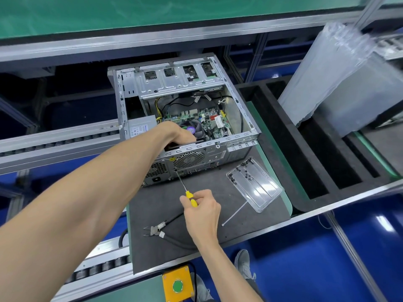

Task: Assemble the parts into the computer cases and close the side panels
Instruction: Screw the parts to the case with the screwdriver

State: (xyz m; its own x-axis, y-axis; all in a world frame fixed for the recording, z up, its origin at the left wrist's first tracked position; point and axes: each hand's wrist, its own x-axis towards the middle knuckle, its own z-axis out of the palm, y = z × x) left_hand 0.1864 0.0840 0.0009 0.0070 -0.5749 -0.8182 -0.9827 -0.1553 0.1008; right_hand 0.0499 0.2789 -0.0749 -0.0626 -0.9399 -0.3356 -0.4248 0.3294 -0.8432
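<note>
An open computer case (pixel 237 118) lies on its side on a grey mat (pixel 152 214), its motherboard (pixel 196 118) and power supply (pixel 141 128) showing. My left hand (pixel 176 134) reaches inside over the rear wall, its fingers curled around a dark part near the fan; what it holds is hidden. My right hand (pixel 201 205) grips a yellow-handled screwdriver (pixel 187 192), whose tip touches a screw spot on the case's rear panel beside the round fan grille (pixel 188 159).
A clear plastic tray (pixel 257 188) with small black screws lies right of the screwdriver, a white cable tie (pixel 234 213) in front of it. Side cutters (pixel 156 231) rest on the mat's near edge. Black foam slots and a plastic-wrapped unit (pixel 349 83) stand at the right. A yellow button box (pixel 177 284) sits below.
</note>
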